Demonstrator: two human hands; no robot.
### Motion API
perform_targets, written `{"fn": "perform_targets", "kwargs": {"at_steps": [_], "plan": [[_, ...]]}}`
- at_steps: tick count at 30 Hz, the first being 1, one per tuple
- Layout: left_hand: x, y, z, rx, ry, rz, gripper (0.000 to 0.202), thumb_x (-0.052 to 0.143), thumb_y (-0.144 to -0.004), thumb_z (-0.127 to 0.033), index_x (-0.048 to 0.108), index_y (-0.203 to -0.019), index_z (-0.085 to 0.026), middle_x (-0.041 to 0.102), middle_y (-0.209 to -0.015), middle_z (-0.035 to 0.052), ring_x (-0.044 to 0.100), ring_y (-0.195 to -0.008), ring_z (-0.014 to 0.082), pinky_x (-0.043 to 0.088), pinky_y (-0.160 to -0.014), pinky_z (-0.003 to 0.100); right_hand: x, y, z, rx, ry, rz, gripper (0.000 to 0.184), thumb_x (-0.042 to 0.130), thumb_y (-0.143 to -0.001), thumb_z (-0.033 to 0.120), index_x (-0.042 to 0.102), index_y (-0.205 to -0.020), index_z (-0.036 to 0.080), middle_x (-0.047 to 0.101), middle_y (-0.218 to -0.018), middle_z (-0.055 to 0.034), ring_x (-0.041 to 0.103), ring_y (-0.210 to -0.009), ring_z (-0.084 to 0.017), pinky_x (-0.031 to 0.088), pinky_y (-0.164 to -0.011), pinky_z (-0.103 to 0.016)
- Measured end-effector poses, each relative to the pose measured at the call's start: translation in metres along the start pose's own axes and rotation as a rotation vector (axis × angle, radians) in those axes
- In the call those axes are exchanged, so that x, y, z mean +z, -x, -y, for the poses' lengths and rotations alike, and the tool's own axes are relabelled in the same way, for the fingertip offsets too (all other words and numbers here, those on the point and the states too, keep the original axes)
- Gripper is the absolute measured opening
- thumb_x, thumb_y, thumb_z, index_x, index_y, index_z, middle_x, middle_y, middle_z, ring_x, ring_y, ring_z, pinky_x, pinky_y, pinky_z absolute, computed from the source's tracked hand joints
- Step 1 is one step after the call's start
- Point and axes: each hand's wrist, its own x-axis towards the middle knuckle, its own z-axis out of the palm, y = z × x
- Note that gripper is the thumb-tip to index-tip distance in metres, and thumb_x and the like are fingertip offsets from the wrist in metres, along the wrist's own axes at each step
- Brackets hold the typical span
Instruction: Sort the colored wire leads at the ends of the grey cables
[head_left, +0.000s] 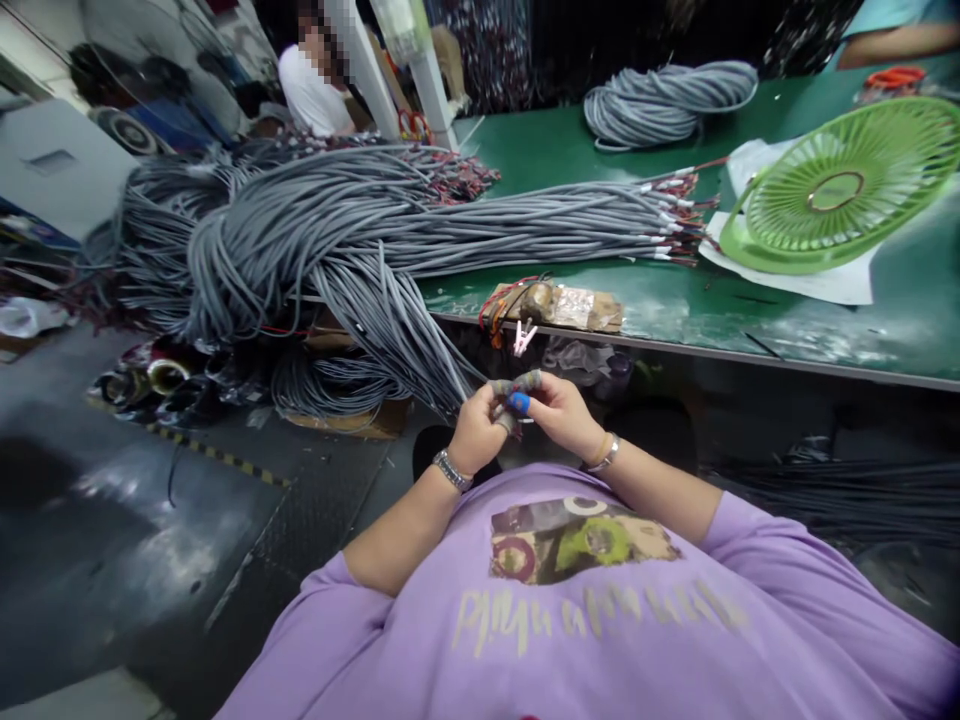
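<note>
My left hand (480,428) and my right hand (561,412) meet in front of my body, just below the table's front edge. Both are closed, their fingertips pinched close together. Grey tape wraps several fingertips, and a blue cover (519,402) sits on my right thumb. A bundle of grey cables (409,325) hangs over the edge and runs down to my left hand, which grips a cable end there. Small reddish wire bits show between the fingers; my right fingertips pinch at these wires. Fingers hide most of the held end.
More grey cables (525,225) lie across the green table (675,325), with a coil (667,100) behind. To the right is a green fan (840,190). A cardboard strip (600,312) and pink clip (523,338) are at the edge. Another person (311,95) is at back left.
</note>
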Motion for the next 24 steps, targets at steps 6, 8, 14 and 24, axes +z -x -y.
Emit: {"fn": "perform_targets", "kwargs": {"at_steps": [6,8,14,24], "plan": [[-0.007,0.003,-0.01,0.236,-0.412,0.026,0.011,0.06,-0.083,-0.027,0.068,-0.083,-0.019,0.068,-0.074,0.0037,0.062,-0.068,0.0152,0.048,-0.066,0.026,-0.018,-0.003,0.005,0.117,-0.105,-0.062,0.022,0.075,-0.066,0.031,0.062,-0.076,0.017,0.062,-0.074,-0.0004,0.055,-0.067,-0.012,0.048,-0.062,-0.026],[-0.011,-0.001,-0.017,0.225,-0.473,0.092,0.014,0.058,-0.084,-0.028,0.067,-0.076,-0.02,0.066,-0.069,0.0024,0.06,-0.063,0.0146,0.045,-0.062,0.026,-0.018,-0.005,0.009,0.158,-0.119,-0.016,0.023,0.077,-0.062,0.031,0.062,-0.072,0.016,0.062,-0.071,0.0,0.054,-0.065,-0.011,0.046,-0.06,-0.024],[-0.021,-0.019,-0.026,0.16,-0.446,0.23,0.012,0.063,-0.08,-0.031,0.071,-0.076,-0.023,0.069,-0.069,0.0026,0.062,-0.062,0.0192,0.044,-0.058,0.028,-0.017,-0.022,0.02,0.286,-0.189,0.084,0.034,0.081,-0.056,0.038,0.059,-0.066,0.015,0.052,-0.054,0.0054,0.04,-0.048,-0.005,0.031,-0.045,-0.018],[-0.005,-0.015,-0.016,-0.393,0.238,0.064,0.038,0.064,-0.078,-0.052,0.068,-0.074,-0.014,0.069,-0.06,0.0057,0.065,-0.051,0.017,0.052,-0.051,0.027,-0.009,-0.023,0.009,0.312,-0.304,-0.073,0.04,0.081,-0.057,0.045,0.056,-0.066,0.015,0.05,-0.052,0.0055,0.036,-0.046,-0.005,0.026,-0.045,-0.02]]}}
